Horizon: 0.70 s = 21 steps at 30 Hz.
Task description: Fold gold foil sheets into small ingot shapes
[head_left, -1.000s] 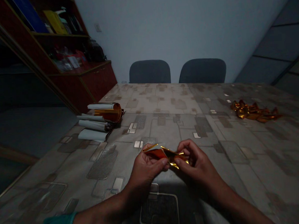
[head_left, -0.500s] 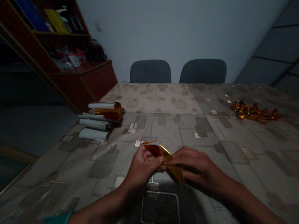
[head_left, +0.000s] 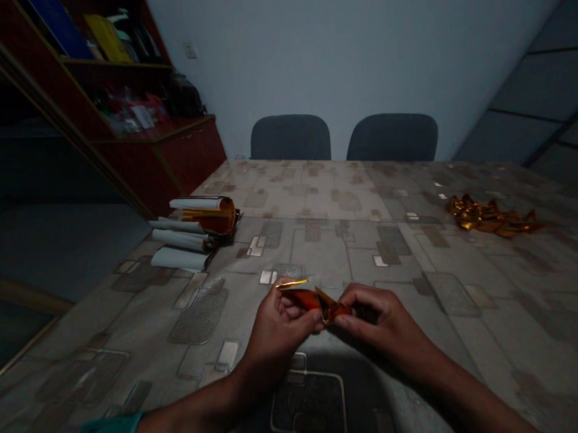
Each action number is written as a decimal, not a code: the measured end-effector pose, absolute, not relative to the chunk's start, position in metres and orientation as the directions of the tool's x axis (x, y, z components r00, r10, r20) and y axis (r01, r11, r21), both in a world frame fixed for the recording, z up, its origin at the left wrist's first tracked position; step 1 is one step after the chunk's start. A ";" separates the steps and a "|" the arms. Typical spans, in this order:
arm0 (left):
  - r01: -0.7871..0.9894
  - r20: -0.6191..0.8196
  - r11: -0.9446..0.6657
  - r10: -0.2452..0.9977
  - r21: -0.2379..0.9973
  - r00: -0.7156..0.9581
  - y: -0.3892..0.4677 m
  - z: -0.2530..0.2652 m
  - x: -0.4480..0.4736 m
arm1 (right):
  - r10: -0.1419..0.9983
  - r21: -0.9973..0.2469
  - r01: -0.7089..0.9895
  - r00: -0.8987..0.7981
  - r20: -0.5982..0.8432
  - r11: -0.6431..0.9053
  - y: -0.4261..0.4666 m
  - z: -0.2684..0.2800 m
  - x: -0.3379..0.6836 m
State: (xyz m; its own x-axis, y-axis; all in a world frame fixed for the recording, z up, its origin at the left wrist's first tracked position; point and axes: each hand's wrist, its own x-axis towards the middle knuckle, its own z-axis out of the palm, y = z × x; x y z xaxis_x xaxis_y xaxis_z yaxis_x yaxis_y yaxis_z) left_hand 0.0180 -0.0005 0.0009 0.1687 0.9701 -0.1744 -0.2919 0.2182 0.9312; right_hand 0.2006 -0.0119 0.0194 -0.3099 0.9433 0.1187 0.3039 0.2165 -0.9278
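Between my two hands is a partly folded sheet of gold foil paper (head_left: 303, 298), held just above the table. My left hand (head_left: 281, 323) pinches its left part, thumb in front and fingers curled behind. At the right end, my right hand (head_left: 374, 312) grips the paper between thumb and fingers. A pointed gold flap stands up near the middle, close to my thumbs. To the far right lies a cluster of folded gold paper pieces (head_left: 492, 215). Bent sheets of paper, pale on one side and gold on the other, form a stack (head_left: 193, 234) at the left.
A patterned cloth covers the table (head_left: 319, 241). Two grey chairs (head_left: 289, 137) stand at its far edge against the wall. Back left is a red-brown cabinet (head_left: 188, 150) with bags and other items on its shelves.
The right-hand flap of the gold paper, which hung down toward me, is now folded up into my right hand's grip. My right thumb has come to the front.
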 end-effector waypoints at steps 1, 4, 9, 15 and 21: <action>-0.296 -0.176 0.217 0.972 0.930 0.157 0.000 0.000 0.018 | 0.928 -0.915 0.307 -0.342 0.151 0.262 -0.011 0.020 0.202; -0.310 -0.174 0.201 0.978 0.929 0.113 0.003 0.000 0.016 | 0.879 -0.860 0.333 -0.415 0.235 0.387 -0.010 0.024 0.207; -0.306 -0.172 0.188 0.982 0.933 0.079 0.003 -0.001 0.014 | 0.841 -0.821 0.344 -0.468 0.272 0.456 -0.008 0.025 0.213; -0.299 -0.166 0.191 0.980 0.935 0.106 0.001 0.000 0.017 | 0.845 -0.801 0.375 -0.456 0.279 0.467 -0.006 0.022 0.213; -0.283 -0.072 0.124 0.980 0.951 0.188 -0.003 0.000 0.019 | 0.892 -0.861 0.364 -0.407 0.195 0.354 -0.009 0.021 0.203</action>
